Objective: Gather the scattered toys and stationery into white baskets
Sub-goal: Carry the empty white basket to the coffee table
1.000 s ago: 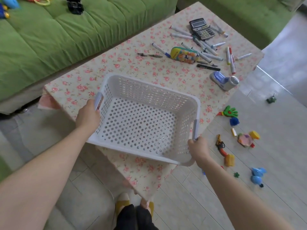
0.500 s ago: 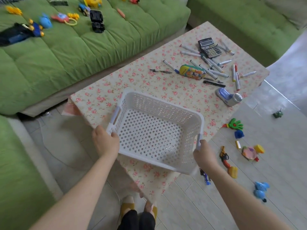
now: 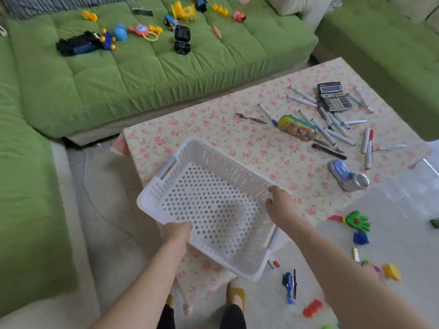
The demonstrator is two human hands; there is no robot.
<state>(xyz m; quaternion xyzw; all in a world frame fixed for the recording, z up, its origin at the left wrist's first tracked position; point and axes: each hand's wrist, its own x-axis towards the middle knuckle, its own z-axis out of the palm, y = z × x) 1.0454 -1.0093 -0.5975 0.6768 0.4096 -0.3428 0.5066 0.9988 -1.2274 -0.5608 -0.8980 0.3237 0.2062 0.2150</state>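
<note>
You hold the white basket (image 3: pixel 213 205) in both hands, tilted and turned at an angle, above the near left corner of the table (image 3: pixel 190 138) with its flowered cloth. Your left hand (image 3: pixel 177 233) grips the basket's near long rim, closed round the edge with the fingertips out of sight. Your right hand (image 3: pixel 282 205) grips the opposite long rim, fingers curled over its edge. Both hands sit on the long sides, apart from the grey handles at the short ends. On the far right part of the table lies the stationery: a calculator (image 3: pixel 333 96), a yellow pencil case (image 3: pixel 298 127), a scatter of markers (image 3: pixel 365 141) around them, and a black pen (image 3: pixel 329 148) a little nearer. A blue and silver toy (image 3: pixel 348 178) rests by the table's right edge. On the floor (image 3: pixel 403 222) to the right lie a green hand-shaped toy (image 3: pixel 356 220), a blue helicopter (image 3: pixel 289 283) and a red toy (image 3: pixel 312 308). More toys are strewn over the green sofa (image 3: pixel 142 72) at the far left, among them a black car (image 3: pixel 182 39).
</note>
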